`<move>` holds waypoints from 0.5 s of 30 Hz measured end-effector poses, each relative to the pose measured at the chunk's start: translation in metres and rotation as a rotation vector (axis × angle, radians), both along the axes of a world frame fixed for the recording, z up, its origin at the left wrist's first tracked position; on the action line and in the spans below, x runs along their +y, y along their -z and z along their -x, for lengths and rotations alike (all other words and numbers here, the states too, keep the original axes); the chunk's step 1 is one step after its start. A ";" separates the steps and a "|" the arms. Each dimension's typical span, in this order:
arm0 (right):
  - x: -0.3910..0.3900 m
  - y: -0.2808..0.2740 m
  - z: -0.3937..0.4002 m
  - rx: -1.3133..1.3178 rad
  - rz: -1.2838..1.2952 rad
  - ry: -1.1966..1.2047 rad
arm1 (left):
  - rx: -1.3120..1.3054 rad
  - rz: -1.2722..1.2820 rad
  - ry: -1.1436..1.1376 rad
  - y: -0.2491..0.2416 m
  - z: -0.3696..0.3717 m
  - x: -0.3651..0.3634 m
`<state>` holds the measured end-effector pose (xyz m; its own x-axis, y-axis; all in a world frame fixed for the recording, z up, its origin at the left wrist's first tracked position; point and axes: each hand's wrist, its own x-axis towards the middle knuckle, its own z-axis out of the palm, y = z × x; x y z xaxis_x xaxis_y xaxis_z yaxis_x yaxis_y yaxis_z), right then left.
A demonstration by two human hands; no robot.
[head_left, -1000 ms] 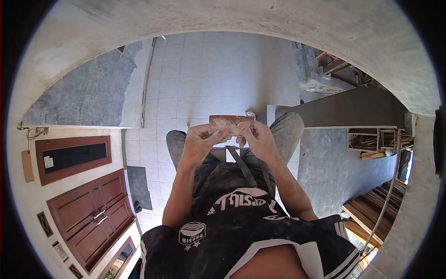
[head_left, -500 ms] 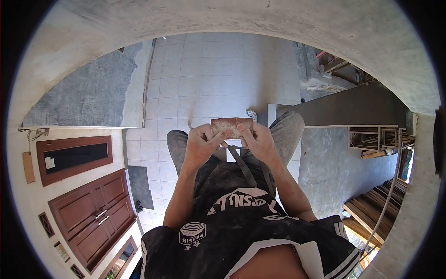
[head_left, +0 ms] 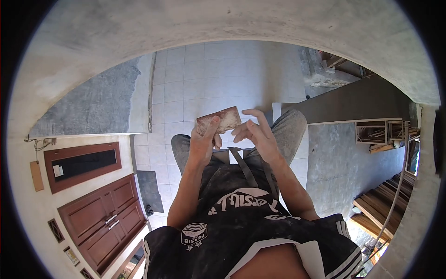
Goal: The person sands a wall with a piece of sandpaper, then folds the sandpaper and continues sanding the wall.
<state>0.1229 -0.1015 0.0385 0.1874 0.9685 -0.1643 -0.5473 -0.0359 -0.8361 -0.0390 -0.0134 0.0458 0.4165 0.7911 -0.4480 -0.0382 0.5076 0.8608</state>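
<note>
A reddish-brown rectangular piece (head_left: 225,119), coated with pale dust, is held up in front of my knees. My left hand (head_left: 204,138) grips its left end, with the thumb across the dusty face. Just off its right end, my right hand (head_left: 257,135) has its fingers spread and bent, with nothing seen in them. The piece is tilted, its right end farther from my body. What the material is, I cannot tell for sure.
Pale floor tiles (head_left: 209,69) lie below and beyond my knees. A dark board (head_left: 357,104) extends to the right, near wooden planks (head_left: 381,200) and a wooden frame (head_left: 371,132). Brown double doors (head_left: 104,221) and a wall (head_left: 102,102) stand at left. A curved plastered surface (head_left: 232,23) spans the top.
My right hand has let go of the piece and opened beside it. The piece has moved left and tilted in my left hand. The whole view has shifted slightly.
</note>
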 end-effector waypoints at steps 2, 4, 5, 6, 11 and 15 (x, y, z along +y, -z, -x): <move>-0.001 -0.007 -0.002 -0.172 -0.010 0.003 | -0.101 0.074 -0.031 0.005 -0.002 0.001; 0.000 -0.009 -0.002 -0.277 -0.014 -0.004 | -0.148 0.123 -0.012 0.002 -0.004 -0.001; 0.000 -0.007 -0.003 -0.297 -0.012 -0.013 | -0.172 0.148 -0.003 0.001 -0.007 -0.001; 0.001 -0.006 -0.003 -0.317 -0.010 -0.023 | -0.187 0.180 -0.006 0.000 -0.008 -0.002; 0.001 -0.008 -0.013 -0.270 -0.069 -0.093 | -0.255 0.304 -0.038 -0.003 -0.010 0.001; 0.000 -0.003 -0.023 -0.221 -0.062 -0.132 | -0.196 0.151 0.059 -0.008 -0.009 0.002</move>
<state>0.1464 -0.1011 0.0419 0.0833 0.9938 -0.0729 -0.3451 -0.0399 -0.9377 -0.0305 -0.0111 0.0541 0.5511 0.6928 -0.4651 -0.1635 0.6362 0.7540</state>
